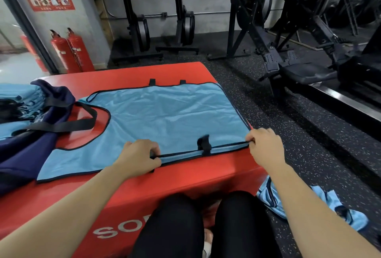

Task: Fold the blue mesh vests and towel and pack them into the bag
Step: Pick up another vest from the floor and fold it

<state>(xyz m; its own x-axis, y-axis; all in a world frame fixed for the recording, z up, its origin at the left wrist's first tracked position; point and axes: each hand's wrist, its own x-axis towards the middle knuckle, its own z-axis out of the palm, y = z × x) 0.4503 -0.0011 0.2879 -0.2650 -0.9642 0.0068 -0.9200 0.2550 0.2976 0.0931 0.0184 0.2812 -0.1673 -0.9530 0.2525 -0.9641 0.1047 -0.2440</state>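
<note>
Both hands pinch the near black-trimmed hem of the blue vest (165, 113) lying flat on the red box (185, 175), left hand (140, 156) and right hand (266, 146) set apart; I'd lift evenly, carry that edge straight across, keeping corners matched; the bag (31, 144) waits at left.

Dim even indoor light; soft glare on red surface (206, 177); wide-angle edges bowed, blurred.
</note>
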